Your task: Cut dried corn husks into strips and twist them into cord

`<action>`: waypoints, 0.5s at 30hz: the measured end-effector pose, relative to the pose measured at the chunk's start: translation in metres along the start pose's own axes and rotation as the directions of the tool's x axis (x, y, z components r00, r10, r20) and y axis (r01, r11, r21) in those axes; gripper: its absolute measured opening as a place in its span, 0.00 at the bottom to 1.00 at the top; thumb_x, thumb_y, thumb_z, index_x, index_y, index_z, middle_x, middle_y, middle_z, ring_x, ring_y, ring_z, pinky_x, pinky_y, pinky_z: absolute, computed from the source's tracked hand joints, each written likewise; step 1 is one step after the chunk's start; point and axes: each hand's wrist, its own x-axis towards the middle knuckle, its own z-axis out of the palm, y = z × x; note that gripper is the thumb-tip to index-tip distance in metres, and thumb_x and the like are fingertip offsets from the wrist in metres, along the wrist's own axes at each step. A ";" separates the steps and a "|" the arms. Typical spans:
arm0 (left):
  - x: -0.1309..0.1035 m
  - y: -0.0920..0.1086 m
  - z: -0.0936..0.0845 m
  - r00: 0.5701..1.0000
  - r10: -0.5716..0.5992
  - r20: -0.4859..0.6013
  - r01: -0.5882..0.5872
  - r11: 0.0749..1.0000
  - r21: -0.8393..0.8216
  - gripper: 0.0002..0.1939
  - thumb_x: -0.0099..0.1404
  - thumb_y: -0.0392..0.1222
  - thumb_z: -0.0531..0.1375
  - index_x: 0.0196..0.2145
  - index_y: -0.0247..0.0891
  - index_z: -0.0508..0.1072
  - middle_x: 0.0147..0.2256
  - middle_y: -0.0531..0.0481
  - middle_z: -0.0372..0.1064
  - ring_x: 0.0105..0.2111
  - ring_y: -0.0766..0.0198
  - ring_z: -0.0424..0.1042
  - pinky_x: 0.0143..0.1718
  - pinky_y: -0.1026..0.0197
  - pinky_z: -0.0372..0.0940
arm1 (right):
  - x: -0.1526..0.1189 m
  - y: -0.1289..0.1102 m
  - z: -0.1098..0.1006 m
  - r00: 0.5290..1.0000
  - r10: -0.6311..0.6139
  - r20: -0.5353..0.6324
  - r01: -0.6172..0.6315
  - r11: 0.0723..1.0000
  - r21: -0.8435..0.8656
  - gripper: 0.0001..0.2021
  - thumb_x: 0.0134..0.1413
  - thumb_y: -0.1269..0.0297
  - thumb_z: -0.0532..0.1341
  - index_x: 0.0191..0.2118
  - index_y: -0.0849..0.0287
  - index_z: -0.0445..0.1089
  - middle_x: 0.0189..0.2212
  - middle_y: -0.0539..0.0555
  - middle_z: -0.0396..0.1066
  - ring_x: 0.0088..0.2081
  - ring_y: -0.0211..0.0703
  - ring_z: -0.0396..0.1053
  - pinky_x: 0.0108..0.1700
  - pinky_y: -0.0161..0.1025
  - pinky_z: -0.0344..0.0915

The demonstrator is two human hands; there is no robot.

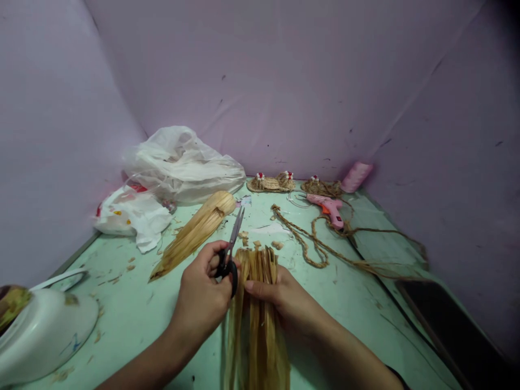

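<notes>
Black-handled scissors (233,246) are held in my left hand (205,292), fingers in the handle loops and the blades pointing up and away. My right hand (284,295) grips a bundle of dry tan husk strips (260,330) near its upper end, the thumb lying across the front. The strips hang down toward the bottom edge of the view. Beside the bundle's top, the scissor handles are close to it; whether they touch is unclear. Another dry husk bundle (195,233) lies flat on the green table (162,319), beyond my left hand.
White plastic bags (187,168) sit at the back left, a white rounded object (60,325) at the near left. Braided cord (300,238), a pink glue gun (331,208), woven pieces (271,184) and a pink spool (357,176) are right and behind. A dark flat object (450,330) lies near right.
</notes>
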 end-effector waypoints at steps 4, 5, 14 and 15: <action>0.002 -0.003 0.000 1.000 0.027 0.013 -0.027 0.999 0.044 0.17 0.49 0.36 0.60 0.39 0.38 0.64 0.29 0.52 0.71 0.30 0.63 0.72 0.35 0.62 0.66 | 0.001 0.000 -0.001 0.999 0.034 -0.038 -0.034 0.999 0.012 0.14 0.30 0.66 0.69 0.28 0.64 0.70 0.21 0.50 0.69 0.22 0.36 0.66 0.29 0.35 0.62; 0.002 -0.004 0.001 1.000 0.024 0.021 -0.024 0.999 0.039 0.17 0.49 0.36 0.60 0.38 0.38 0.64 0.28 0.52 0.71 0.30 0.63 0.72 0.35 0.62 0.66 | 0.001 0.000 -0.002 0.999 0.030 -0.036 -0.029 0.999 0.015 0.13 0.30 0.66 0.69 0.28 0.64 0.70 0.21 0.50 0.69 0.23 0.36 0.66 0.30 0.35 0.62; 0.005 -0.004 0.000 1.000 -0.008 0.025 0.009 0.999 -0.045 0.19 0.46 0.33 0.60 0.38 0.36 0.64 0.24 0.54 0.70 0.26 0.64 0.71 0.31 0.64 0.66 | 0.005 0.005 -0.007 0.996 -0.001 -0.086 -0.009 0.994 -0.111 0.16 0.27 0.65 0.71 0.28 0.63 0.69 0.20 0.48 0.67 0.23 0.34 0.63 0.29 0.33 0.59; 0.006 -0.002 -0.001 1.000 0.003 0.000 -0.003 0.999 -0.041 0.19 0.45 0.33 0.60 0.38 0.36 0.64 0.23 0.55 0.69 0.25 0.65 0.71 0.30 0.64 0.66 | 0.005 0.006 -0.007 0.995 0.005 -0.098 -0.015 0.994 -0.105 0.16 0.28 0.65 0.71 0.28 0.63 0.68 0.20 0.47 0.66 0.23 0.35 0.63 0.29 0.34 0.59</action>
